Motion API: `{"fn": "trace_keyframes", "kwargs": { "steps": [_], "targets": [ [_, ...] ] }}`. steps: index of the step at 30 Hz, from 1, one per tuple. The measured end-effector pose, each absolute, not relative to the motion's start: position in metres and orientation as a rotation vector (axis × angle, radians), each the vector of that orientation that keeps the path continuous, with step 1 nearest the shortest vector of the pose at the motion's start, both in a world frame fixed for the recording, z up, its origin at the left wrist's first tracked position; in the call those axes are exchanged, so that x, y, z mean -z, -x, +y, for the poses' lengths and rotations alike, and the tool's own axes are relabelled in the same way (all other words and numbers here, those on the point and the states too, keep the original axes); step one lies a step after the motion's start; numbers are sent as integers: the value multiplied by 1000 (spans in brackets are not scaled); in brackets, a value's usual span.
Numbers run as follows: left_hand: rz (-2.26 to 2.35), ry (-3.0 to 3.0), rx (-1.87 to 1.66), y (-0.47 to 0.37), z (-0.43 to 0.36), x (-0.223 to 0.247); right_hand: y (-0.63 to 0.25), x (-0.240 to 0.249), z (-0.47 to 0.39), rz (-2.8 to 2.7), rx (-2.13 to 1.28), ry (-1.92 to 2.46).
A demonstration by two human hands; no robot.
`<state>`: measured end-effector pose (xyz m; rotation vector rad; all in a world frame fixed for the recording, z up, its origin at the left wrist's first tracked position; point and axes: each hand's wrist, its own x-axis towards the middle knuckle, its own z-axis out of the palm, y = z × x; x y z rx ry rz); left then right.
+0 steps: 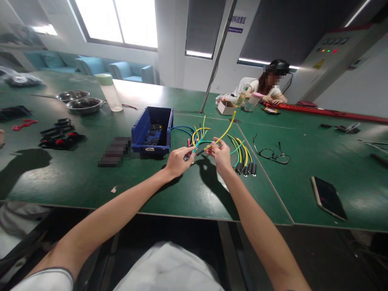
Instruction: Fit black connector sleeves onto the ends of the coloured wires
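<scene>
Yellow wire (228,128) over green table (182,194), pinched by right hand (221,154); left hand (179,159) fingers clamped on black sleeve (200,152) at wire's near end. 2 bundles: right bundle (245,168) black-ended, looks done; left bundle (196,137) ends hidden, probably pending.

The worktop (188,194) is green, the bin (140,148) deep blue. The held wire (227,131) is yellow with a black sleeve (200,152); the bundle (240,151) mixes yellow, green and blue with black ends (245,169). The bottle (112,97) is whitish under a pale green lid (103,79). The armchairs (124,72) are light blue, the rail (327,111) red.
</scene>
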<state>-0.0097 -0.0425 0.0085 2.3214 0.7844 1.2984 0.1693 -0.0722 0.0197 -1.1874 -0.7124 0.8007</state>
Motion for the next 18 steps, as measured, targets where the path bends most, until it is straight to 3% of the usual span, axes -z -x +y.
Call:
{"fn": "trace_keyframes", "kwargs": {
  "steps": [5, 10, 14, 18],
  "targets": [
    [867, -2282, -1640, 27, -30, -32, -179, -18, -70, -724, -735, 1218],
    [1266, -2058, -1838, 49, 4, -54, -191, -15, -69, -749, -654, 1274],
    [1551, -2164, -1558, 63, 33, -66, -199, -11, -66, -786, -618, 1312],
    [1737, -2368, -976, 73, 57, -65, -207, -6, -63, -815, -583, 1322]
  ]
}}
